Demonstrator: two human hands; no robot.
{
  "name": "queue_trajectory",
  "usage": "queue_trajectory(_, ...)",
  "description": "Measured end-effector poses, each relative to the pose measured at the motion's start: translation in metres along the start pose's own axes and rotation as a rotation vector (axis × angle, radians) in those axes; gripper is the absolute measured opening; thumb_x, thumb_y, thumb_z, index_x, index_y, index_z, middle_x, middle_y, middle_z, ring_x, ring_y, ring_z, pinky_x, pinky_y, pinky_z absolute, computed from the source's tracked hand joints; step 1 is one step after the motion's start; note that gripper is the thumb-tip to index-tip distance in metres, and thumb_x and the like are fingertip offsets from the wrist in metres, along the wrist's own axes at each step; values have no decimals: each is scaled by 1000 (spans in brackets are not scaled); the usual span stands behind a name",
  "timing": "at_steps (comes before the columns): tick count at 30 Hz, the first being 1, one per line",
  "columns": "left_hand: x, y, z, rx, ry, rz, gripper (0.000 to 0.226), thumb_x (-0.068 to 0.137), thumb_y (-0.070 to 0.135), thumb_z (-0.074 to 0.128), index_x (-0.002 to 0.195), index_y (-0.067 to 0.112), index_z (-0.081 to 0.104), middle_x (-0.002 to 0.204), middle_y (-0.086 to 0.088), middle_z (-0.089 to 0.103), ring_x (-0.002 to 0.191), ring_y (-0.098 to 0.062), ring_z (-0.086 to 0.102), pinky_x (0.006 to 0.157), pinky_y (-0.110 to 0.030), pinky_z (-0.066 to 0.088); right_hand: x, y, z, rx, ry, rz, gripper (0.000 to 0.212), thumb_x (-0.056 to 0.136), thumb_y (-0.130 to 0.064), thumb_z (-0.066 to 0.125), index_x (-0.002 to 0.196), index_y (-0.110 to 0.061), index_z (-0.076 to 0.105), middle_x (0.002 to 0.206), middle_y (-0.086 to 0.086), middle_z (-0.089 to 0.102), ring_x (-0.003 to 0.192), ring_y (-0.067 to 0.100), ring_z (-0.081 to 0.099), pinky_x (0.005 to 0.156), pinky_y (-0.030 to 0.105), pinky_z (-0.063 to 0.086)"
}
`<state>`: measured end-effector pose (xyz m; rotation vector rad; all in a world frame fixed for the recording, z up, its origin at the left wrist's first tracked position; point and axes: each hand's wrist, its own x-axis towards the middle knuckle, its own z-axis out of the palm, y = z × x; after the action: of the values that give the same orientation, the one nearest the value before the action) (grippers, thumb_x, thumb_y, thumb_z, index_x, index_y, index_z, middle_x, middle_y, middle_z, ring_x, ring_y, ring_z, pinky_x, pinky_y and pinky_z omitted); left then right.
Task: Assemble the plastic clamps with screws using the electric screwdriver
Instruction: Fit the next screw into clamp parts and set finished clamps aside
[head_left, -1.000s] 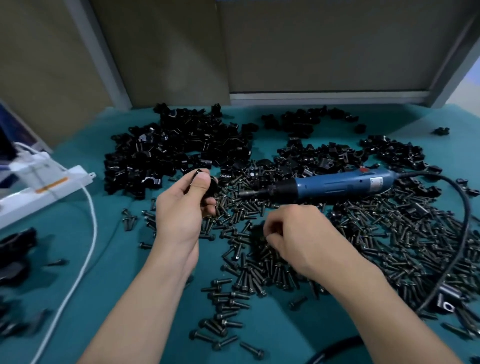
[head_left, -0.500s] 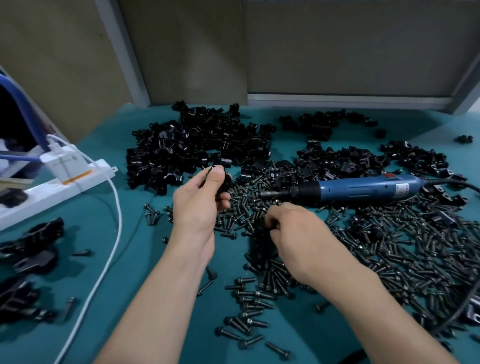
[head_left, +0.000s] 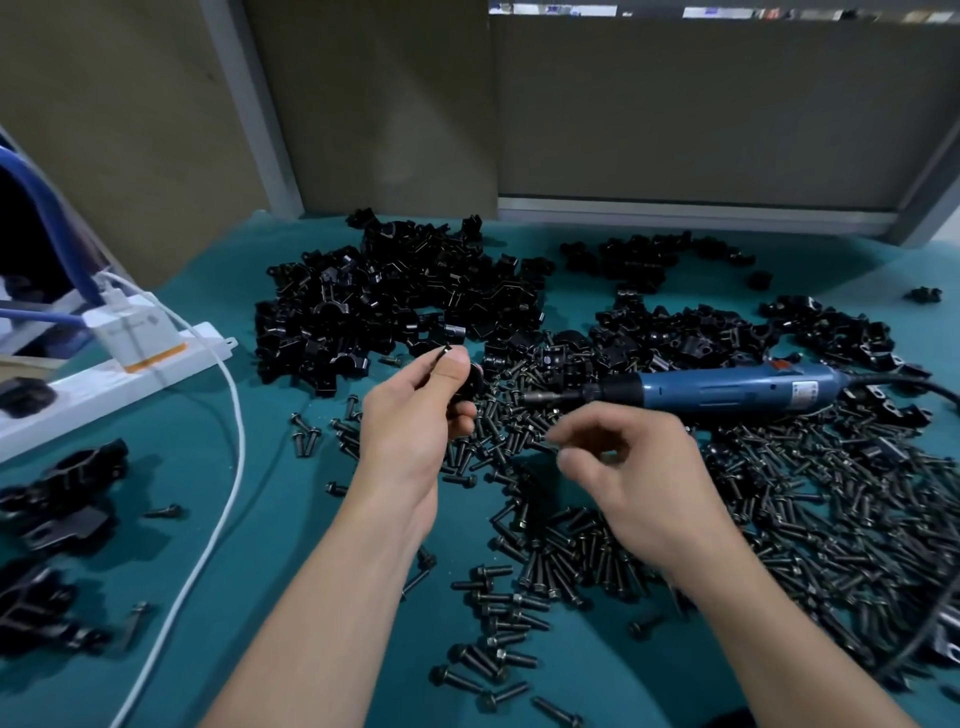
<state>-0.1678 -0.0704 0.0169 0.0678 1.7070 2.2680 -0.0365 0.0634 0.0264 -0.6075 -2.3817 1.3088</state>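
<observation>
My left hand (head_left: 415, 415) grips a black plastic clamp (head_left: 474, 385) between thumb and fingers, raised a little over the teal table. My right hand (head_left: 628, 478) hovers just right of it and pinches a small black screw (head_left: 545, 445) at its fingertips. The blue electric screwdriver (head_left: 727, 392) lies on its side behind my right hand, bit pointing left. A wide spread of loose black screws (head_left: 779, 519) covers the mat under and right of my hands. A big heap of black clamp parts (head_left: 405, 301) lies behind my left hand.
A white power strip (head_left: 104, 379) with a plugged adapter and a white cable (head_left: 228, 467) runs along the left. Several black clamps (head_left: 57, 499) lie at the left edge. More clamp parts (head_left: 675, 332) lie at the back right. A grey partition wall (head_left: 675, 114) closes the table's far side.
My right hand has lifted off the screw pile with a screw pinched and moved toward the clamp in my left hand. The camera view shifted left.
</observation>
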Motion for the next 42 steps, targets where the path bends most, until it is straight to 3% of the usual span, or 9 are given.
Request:
queue_trajectory(3,-4,-4,4,62,-106,-7,11,99,22,71,103,20,81,92,-1,77,60,-6,60,54,-17,51,2,-7,-4,703,-75,228,27,90,2,71,81,-20,82,83,0,76,71,11,65,65,20,55)
queue_trajectory(5,-8,-7,7,127,-195,-12,11,99,20,71,101,21,81,84,4,76,58,-6,60,53,-18,50,3,-10,-6,970,-81,359,19,84,-2,71,77,-15,82,83,8,74,65,13,63,58,21,55)
queue_trajectory(12,-14,-13,10,257,-320,-6,16,99,15,70,98,24,83,80,3,76,60,-10,61,53,-21,51,12,-3,-13,1220,-99,518,18,73,-6,71,85,2,82,90,18,76,71,20,74,63,24,61)
queue_trajectory(15,-13,-13,10,261,-351,-23,16,99,13,69,101,22,82,80,0,75,60,-11,60,53,-22,51,13,3,-12,1152,-113,441,22,69,4,69,87,1,82,91,21,77,76,22,76,67,24,62)
queue_trajectory(19,-14,-13,10,272,-407,-27,17,98,10,70,102,22,82,79,-1,75,61,-12,61,54,-22,53,11,6,-10,947,-17,250,22,76,-13,74,96,-4,79,89,22,77,74,23,75,64,24,61)
queue_trajectory(27,-21,-10,16,287,-502,122,25,88,7,78,107,22,83,91,-13,77,68,-18,65,61,-26,57,6,1,-12,717,-13,84,18,79,-32,73,82,-16,79,67,9,69,52,15,57,48,24,47)
queue_trajectory(33,-24,-10,16,334,-508,204,34,87,8,82,102,39,83,98,0,80,80,-20,73,66,-29,62,7,5,-12,576,8,13,17,96,-17,69,81,-17,76,66,7,68,53,14,56,51,24,47)
queue_trajectory(38,-24,-12,15,443,-453,220,33,86,12,84,107,38,81,93,-1,80,81,-33,76,73,-50,65,8,9,-9,417,9,-54,17,97,-16,70,86,-28,76,64,5,68,53,15,58,51,28,49)
queue_trajectory(42,-29,-12,13,579,-389,286,42,83,19,88,109,51,77,91,11,80,77,-16,77,75,-46,65,8,10,-10,315,44,-41,15,95,-26,73,80,-28,75,59,5,67,49,15,57,49,28,48)
